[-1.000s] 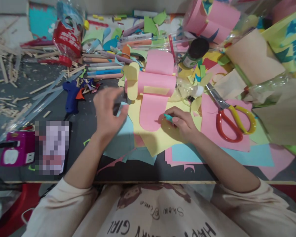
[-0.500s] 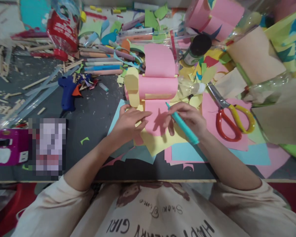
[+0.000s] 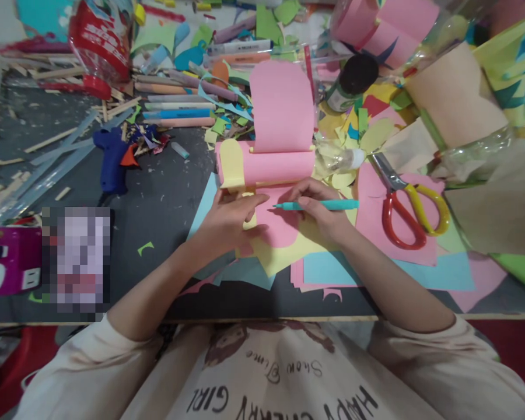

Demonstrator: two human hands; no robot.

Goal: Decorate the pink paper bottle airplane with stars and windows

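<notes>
Between the fingers of my right hand [image 3: 321,210] is a turquoise felt-tip pen [image 3: 343,205], lying nearly level with its tip pointing left. The tip is over the lower flap of a pink paper craft [image 3: 280,167]; whether it touches is not clear. That craft has a rolled middle, a raised rounded back flap and a yellow strip [image 3: 232,163] over its left end. My left hand [image 3: 230,221] rests at the flap's left side, fingers stretched out and apart. Yellow paper [image 3: 269,262] and blue paper [image 3: 249,273] lie underneath.
Scissors [image 3: 405,210] with red and yellow handles lie on pink paper at right. A blue glue gun [image 3: 111,160] and a blurred-out rectangle [image 3: 81,256] are at left. Several markers [image 3: 179,114], a red-labelled bottle [image 3: 102,44], a dark-lidded jar [image 3: 354,81] and paper scraps crowd the back.
The pen has swung from steeply slanted to nearly level, its tip moving left and down over the pink flap. The craft's back flap looks taller. My left hand has hardly moved.
</notes>
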